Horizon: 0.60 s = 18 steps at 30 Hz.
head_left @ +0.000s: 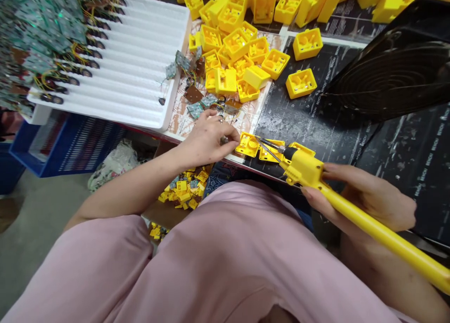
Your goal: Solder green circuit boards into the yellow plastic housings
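1. Soft pink cloth (218,266) up close.
2. Right hand (381,203) curls its fingers round a chunky plastic soldering gun (307,166).
3. Shallow yellow shell (248,146) sits at its tip (260,139), near the table (288,119) edge.
4. Left hand (211,138): near-pinch beside it, can't tell if gripping.

you wear a loose top (225,248) in plain, pale pink cloth, with soft folds across the front. its left sleeve (101,250) is wide and ends near the elbow; your left forearm (140,184) and right forearm (374,262) are bare. a fine curved line, seam or crease, crosses the front. past the top's far edge shows dark blue cloth (222,176) with star outlines; its garment type cannot be told.
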Motion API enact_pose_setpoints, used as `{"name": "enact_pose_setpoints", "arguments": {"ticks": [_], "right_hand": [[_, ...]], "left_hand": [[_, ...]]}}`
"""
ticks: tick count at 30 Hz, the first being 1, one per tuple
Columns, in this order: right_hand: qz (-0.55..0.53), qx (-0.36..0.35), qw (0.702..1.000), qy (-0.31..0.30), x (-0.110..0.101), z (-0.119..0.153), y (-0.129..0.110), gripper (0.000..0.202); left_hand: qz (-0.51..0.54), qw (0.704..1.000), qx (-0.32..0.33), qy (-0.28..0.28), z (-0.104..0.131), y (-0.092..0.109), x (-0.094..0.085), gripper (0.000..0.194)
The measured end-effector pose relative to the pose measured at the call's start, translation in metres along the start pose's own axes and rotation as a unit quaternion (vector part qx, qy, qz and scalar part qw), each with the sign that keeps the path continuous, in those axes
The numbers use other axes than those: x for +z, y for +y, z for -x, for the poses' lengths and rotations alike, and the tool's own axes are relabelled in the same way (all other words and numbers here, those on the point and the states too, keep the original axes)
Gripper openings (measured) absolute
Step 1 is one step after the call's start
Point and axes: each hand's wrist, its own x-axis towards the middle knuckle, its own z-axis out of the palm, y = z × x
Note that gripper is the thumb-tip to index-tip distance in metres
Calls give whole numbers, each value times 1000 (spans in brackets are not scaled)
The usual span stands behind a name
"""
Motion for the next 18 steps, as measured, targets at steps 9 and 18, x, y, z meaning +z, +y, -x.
{"name": "enact_pose_setpoints", "arguments": {"ticks": [9, 18], "right_hand": [[-7, -176, 984, -42, 3, -26, -7, 32], [-9, -230, 969, -87, 6, -42, -14, 23]], "left_hand": [[-104, 994, 26, -33, -8, 14, -2, 20], [-160, 982, 45, -95, -18, 20, -9, 22]]}}
